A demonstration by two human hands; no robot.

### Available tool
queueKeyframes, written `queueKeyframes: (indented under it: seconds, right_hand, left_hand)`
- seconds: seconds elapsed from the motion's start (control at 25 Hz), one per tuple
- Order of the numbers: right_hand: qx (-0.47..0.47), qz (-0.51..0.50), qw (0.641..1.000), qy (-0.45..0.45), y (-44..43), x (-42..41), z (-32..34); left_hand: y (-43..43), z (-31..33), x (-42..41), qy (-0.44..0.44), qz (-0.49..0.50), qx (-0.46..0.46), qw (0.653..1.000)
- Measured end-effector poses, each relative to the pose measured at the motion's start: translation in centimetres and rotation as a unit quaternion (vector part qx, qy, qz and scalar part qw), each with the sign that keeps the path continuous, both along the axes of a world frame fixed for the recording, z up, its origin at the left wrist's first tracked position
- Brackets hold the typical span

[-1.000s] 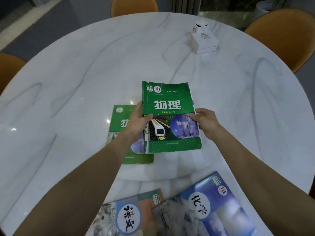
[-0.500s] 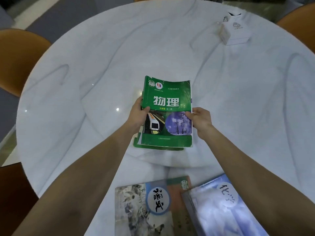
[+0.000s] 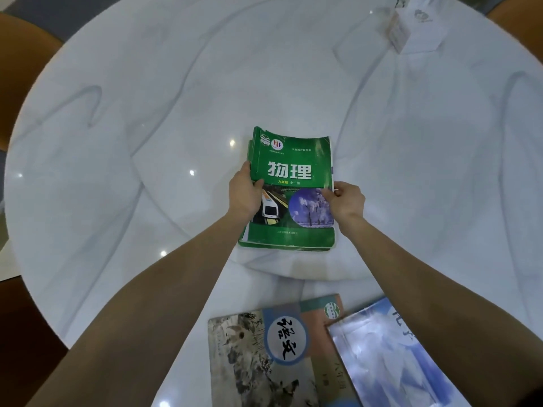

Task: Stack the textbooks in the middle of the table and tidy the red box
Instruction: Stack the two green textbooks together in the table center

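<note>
Head view, sole entry.

Green physics textbook: lying face up near the middle of the round white marble table, resting on top of a second green textbook whose edges are peeking out along the left side and near end. Two books are therefore sitting as one short stack. The top book's far right corner is curling upward slightly.

Left hand: gripping the left edge of the green physics textbook, thumb lying over the cover above the train picture, the other fingers hiding beneath or behind the spine side. The book is sitting directly to the right of this hand, touching it.

Right hand: pinching the right edge of the same book at about mid-height, fingertips pressing on the cover beside the round blue picture. The book is lying just left of this hand, in contact.

Grey-and-pink textbook: lying flat at the near edge of the table, between the two forearms, well apart from the stack.

Blue textbook: lying flat just right of the grey-and-pink one, its left edge overlapping that book, partly passing under the right forearm.

White box: sitting at the far right of the table, well apart from both hands.

Orange chairs: showing beyond the table rim.
</note>
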State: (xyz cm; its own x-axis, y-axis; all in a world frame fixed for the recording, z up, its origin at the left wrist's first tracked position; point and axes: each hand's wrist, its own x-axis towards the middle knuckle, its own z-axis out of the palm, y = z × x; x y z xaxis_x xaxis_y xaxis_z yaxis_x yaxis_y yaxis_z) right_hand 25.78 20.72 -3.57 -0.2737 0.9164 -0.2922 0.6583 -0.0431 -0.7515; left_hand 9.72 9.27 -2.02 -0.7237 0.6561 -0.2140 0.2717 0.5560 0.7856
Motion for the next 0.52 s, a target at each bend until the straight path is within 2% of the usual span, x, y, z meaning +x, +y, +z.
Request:
queueKeyframes:
  seconds: [0.16,0.36,0.52]
  right_hand:
    - [0.018,0.022,0.999,-0.042,0.0,-0.2,0.0]
    - [0.012,0.037,0.996,-0.074,-0.3,-0.3,-0.1]
    - [-0.006,0.031,0.997,-0.073,0.0,-0.6,0.1]
  left_hand:
    - [0.2,-0.6,0.2,0.075,-0.003,-0.089,0.993]
    - [0.0,-1.3,0.9,0.132,0.026,-0.157,0.978]
    - [0.0,-1.6,0.9,0.087,0.041,-0.171,0.981]
